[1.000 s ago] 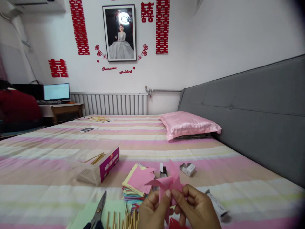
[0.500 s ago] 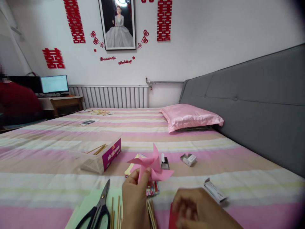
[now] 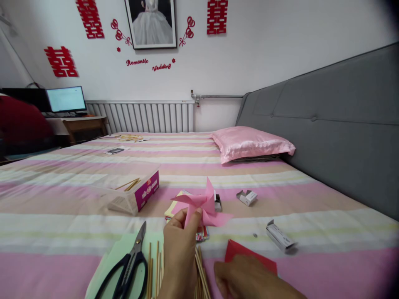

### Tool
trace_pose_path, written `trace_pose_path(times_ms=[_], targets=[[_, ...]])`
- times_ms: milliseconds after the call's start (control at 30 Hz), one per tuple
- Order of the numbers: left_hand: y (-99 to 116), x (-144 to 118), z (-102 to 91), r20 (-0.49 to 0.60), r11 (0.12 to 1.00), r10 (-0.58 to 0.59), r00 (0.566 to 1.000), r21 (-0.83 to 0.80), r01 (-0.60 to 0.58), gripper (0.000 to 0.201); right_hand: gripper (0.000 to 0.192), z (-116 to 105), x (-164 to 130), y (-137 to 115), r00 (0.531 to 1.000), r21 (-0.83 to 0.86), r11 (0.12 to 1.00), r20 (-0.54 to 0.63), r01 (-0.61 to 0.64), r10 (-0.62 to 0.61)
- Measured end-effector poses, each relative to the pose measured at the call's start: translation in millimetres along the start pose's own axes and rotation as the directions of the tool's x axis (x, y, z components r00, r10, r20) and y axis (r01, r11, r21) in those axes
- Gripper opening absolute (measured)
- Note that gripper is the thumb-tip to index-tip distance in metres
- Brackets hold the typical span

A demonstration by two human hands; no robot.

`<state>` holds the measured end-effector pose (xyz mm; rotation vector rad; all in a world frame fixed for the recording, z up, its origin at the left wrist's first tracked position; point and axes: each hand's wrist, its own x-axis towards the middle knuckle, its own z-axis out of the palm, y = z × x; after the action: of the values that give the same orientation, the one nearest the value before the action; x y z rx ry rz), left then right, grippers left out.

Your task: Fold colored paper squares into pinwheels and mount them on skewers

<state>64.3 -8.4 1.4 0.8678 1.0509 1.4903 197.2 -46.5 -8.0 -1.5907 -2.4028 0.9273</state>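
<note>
We hold a pink paper pinwheel [image 3: 202,205] up above the bedspread, pinched at its centre between the thumb and fingertips of our left hand [image 3: 181,249], which is closed on it; its four pointed blades stick out free on all sides. Just behind the pinwheel lies a stack of coloured paper squares [image 3: 174,207], partly hidden by it, and a small dark stapler [image 3: 217,202] sits just right of the blades.

Our right hand [image 3: 249,278] rests low at the picture's bottom edge, fingers loosely curled and lying on a red paper sheet [image 3: 249,255]; whether it grips the sheet we cannot tell. Between our two hands a bundle of thin wooden sticks [image 3: 199,270] runs down out of the frame. Left of our left hand lie more sticks and black-handled scissors [image 3: 131,265] on a pale green sheet [image 3: 107,265].

Right of our right hand a small white box [image 3: 279,236] lies on its side, with a tiny metal piece [image 3: 255,235] near it; another open little box [image 3: 247,197] lies farther back. Forward and left of our left hand stands a clear plastic box [image 3: 134,193] with sticks inside. Beyond these the striped bedspread [image 3: 187,166] stretches wide and flat to the pink pillow [image 3: 252,143] and the grey headboard [image 3: 336,128] along the right.
</note>
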Motion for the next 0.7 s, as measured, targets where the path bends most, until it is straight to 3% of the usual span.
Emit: trace_pose_path(times_ms=[67,167,300,433,700], targets=[[-0.9,0.1,-0.1,0.006,1.0,0.005,1.0,-0.003,-0.005,0.017,0.016,1.1,-2.8,9.9,0.994,-0.017,1.0,-0.112,-0.012,0.01],[-1.5,0.5,0.2,0.013,1.0,0.002,1.0,-0.014,-0.002,0.017,0.019,5.0,-7.2,20.1,0.991,0.006,0.997,-0.115,0.072,-0.071],[-1.8,1.2,1.5,0.018,1.0,-0.006,1.0,-0.031,0.006,0.02,0.014,7.0,-6.8,16.7,0.975,0.084,0.996,-0.218,-0.028,0.046],[-1.4,1.0,3.5,0.016,0.999,-0.008,1.0,-0.04,0.008,0.019,0.014,14.0,10.6,15.9,0.996,0.138,0.99,-0.093,0.0,0.013],[-0.7,-1.5,6.0,-0.011,1.0,-0.01,1.0,-0.009,0.01,0.017,0.014,24.9,19.6,26.8,0.989,0.136,0.989,-0.142,0.051,-0.032]])
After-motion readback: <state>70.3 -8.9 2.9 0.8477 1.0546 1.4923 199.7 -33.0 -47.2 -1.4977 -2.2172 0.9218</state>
